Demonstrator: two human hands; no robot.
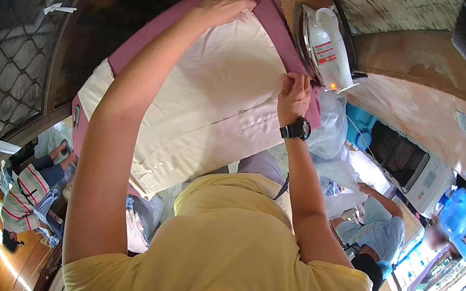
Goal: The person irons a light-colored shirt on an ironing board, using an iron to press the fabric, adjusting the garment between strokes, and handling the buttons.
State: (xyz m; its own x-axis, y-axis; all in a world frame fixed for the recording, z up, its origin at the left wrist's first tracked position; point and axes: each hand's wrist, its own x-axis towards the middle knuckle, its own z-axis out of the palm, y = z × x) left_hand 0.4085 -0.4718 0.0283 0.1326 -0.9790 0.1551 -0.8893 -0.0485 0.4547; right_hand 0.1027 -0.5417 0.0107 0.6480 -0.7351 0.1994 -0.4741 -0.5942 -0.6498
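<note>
- At the lower edge, a yellow shirt [264, 254] covers the wearer's body, close against the work surface.
- Just beyond it, the cream cloth [210, 99] lies spread over a maroon cover [275, 15], its nearer edge hanging past the cover, with small button-like dots near the lower corner.
- On the right side of the cloth, the right hand [294, 97], a black watch [296, 129] at its wrist, has its fingers bent and clamped on the cloth's edge.
- Farther out, at the cloth's far corner, the left hand [227, 9] rests with fingers together and curved; I cannot tell whether they pinch the fabric.
- Beyond the right hand, a white iron [327, 48] with a lit orange light stands beside the maroon cover.
- Well apart, a person in light blue [377, 232] sits on the right, near a blue water jug [464, 223]; on the left is another person in a striped top [26, 198].
</note>
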